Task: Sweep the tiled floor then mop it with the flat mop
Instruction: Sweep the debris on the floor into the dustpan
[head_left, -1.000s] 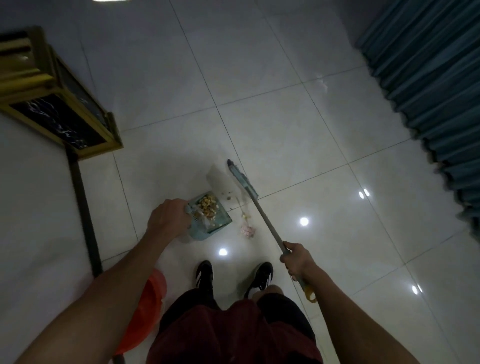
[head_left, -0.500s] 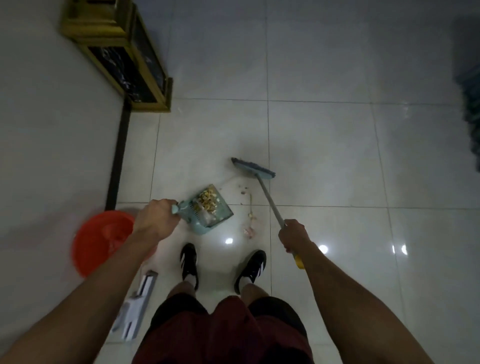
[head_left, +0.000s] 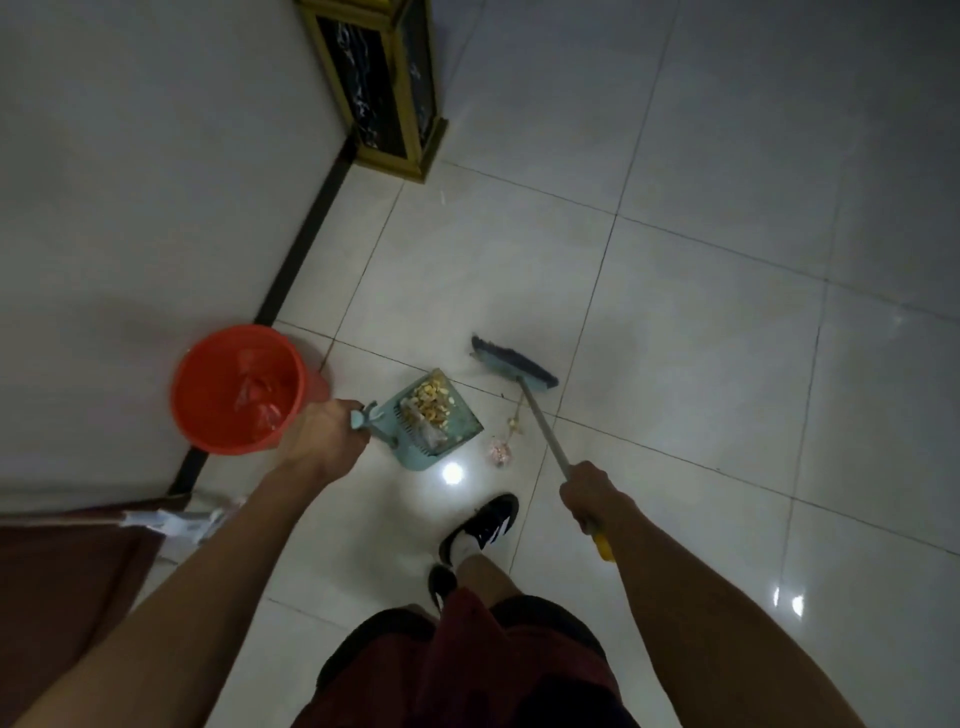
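Note:
My left hand (head_left: 324, 434) grips the handle of a light green dustpan (head_left: 434, 423) that holds yellowish scraps and a clear wrapper, raised just above the tiled floor (head_left: 675, 312). My right hand (head_left: 592, 493) grips the grey shaft of a broom (head_left: 511, 364), whose blue head rests on the floor just right of the pan. Between pan and broom shaft lie loose bits of litter (head_left: 501, 449), one pinkish clump and some small yellow pieces. A white flat mop head (head_left: 176, 522) lies at the left, partly hidden behind my left arm.
An orange bucket (head_left: 239, 389) stands against the white wall (head_left: 130, 182), left of the dustpan. A gold-framed black pedestal (head_left: 384, 88) stands at the top by the wall. My feet in black shoes (head_left: 480, 525) are below the litter. A dark red surface (head_left: 62, 582) fills the lower left.
The view has swung left, bringing the orange bucket fully into sight beside the dustpan. The dustpan and broom keep the same grip; the litter stays on the floor.

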